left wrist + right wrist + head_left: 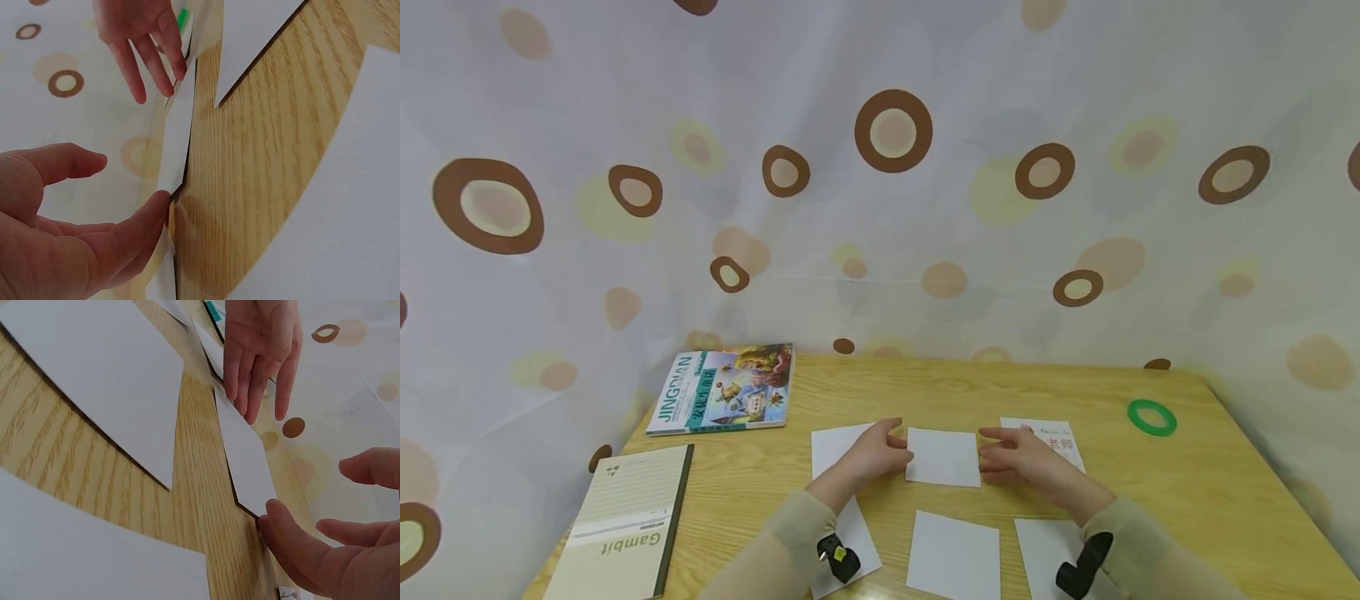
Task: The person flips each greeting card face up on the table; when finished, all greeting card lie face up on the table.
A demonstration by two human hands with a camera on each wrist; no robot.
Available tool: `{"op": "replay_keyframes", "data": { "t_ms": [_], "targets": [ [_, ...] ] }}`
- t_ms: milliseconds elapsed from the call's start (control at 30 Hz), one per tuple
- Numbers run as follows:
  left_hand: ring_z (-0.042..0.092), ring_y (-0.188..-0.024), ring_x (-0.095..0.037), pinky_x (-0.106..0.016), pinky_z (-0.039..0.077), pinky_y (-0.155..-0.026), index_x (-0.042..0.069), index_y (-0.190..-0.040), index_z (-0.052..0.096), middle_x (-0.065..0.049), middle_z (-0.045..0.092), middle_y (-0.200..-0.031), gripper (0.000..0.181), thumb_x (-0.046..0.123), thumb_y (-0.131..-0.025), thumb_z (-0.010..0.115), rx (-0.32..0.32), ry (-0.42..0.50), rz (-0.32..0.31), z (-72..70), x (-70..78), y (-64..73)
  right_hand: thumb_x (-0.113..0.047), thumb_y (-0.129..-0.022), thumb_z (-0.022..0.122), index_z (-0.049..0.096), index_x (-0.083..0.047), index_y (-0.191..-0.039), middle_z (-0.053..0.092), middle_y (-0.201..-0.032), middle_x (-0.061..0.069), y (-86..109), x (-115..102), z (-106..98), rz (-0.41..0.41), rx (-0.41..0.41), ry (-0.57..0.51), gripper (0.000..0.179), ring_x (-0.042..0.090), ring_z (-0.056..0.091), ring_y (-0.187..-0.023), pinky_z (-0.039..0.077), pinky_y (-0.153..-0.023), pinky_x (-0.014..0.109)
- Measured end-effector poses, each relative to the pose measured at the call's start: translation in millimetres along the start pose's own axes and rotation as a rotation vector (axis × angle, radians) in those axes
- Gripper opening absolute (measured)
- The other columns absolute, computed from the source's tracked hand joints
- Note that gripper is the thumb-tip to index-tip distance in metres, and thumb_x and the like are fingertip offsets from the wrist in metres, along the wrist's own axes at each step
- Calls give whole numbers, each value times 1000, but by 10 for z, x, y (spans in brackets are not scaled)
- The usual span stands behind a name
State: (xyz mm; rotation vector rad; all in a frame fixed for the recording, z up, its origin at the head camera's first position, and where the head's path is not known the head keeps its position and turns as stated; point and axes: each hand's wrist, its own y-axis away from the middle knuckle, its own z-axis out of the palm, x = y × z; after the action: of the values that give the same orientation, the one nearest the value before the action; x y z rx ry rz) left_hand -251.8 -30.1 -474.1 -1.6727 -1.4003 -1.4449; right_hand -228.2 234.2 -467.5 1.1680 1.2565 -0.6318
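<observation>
A blank white card [943, 457] lies on the table between my two hands. My left hand [874, 457] is at its left edge, with fingertips right at the card's side and the thumb [78, 161] held apart. On the opposite edge, my right hand [1026, 462] has its fingertips at the card's side, and its thumb too stands away in the right wrist view. Neither hand is curled round the card. Beneath my left forearm lie more white cards [859, 542], partly covered. Under my right hand a card with red print [1063, 442] shows in part.
Nearer me lie a white card [955, 557] in the middle and another [1037, 554] partly under the right sleeve. A green tape ring [1152, 417] sits at the right. A colourful book [730, 387] and a notebook [625, 517] lie left. A patterned curtain [970, 317] hangs behind.
</observation>
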Motion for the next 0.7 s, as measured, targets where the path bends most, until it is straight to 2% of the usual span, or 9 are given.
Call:
{"op": "replay_keyframes", "data": {
  "t_ms": [133, 400, 700],
  "targets": [
    [69, -91, -22, -32, 59, -83, -8, -148, 35, -25, 62, -119, 70, 3, -87, 67, 16, 31, -2, 14, -6, 4, -7, -102, 50, 22, 16, -149, 45, -138, 37, 2, -14, -5, 5, 1, -35, 60, 21, 69, -101, 57, -92, 36],
    [69, -102, -32, -37, 59, -87, -8, -149, 33, -26, 60, -126, 67, 3, -90, 63, 5, 102, -26, 21, 32, -12, -6, -101, 51, 23, 17, -148, 54, -128, 30, 7, 3, -29, 19, 41, -78, 59, 19, 69, -97, 58, -89, 34],
    [67, -103, -30, -41, 57, -92, -14, -146, 35, -27, 56, -129, 62, -1, -91, 61, 17, 221, -9, 49, 28, -82, -7, -99, 52, 26, 18, -147, 43, -142, 38, 29, -3, -51, -23, 73, -49, 59, 17, 66, -103, 57, -91, 33]
  ]
}}
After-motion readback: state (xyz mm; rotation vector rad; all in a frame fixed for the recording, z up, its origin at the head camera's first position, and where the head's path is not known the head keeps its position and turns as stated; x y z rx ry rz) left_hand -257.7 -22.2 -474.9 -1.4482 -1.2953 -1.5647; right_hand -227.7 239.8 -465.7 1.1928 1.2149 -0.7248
